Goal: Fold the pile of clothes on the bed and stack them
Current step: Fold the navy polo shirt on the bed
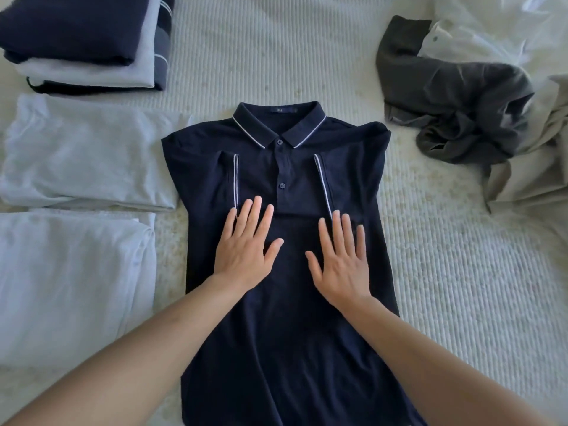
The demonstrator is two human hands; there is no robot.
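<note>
A navy polo shirt (285, 272) lies face up in the middle of the bed (461, 272), collar away from the person, hem toward them. Its collar carries a thin white stripe, two buttons show on the placket, and both short sleeves are folded inward over the chest so their white-edged cuffs run down either side of the placket.

The left hand (246, 253) lies flat on the shirt just below the left sleeve cuff, fingers (255, 210) spread and straight, palm down, gripping nothing. The right hand (344, 262) lies the same way beside it, fingers extended with their tips at the lower end of the right sleeve cuff, also holding nothing. The two hands are near each other with a strip of navy cloth between the thumbs; the cloth lies under the fingers, not between them.

At the left of the bed sit folded garments: a stack (83, 41) at the far corner with a navy piece on top, a pale one under it and darker ones below, then a folded light grey garment (89, 158) touching the shirt's shoulder, and a folded white garment (70, 278) nearest the person. At the far right lies an unfolded heap: a dark grey garment (451, 99), crumpled, with a white shirt (479, 35) behind it and what may be beige trousers (534, 167) beside it.
</note>
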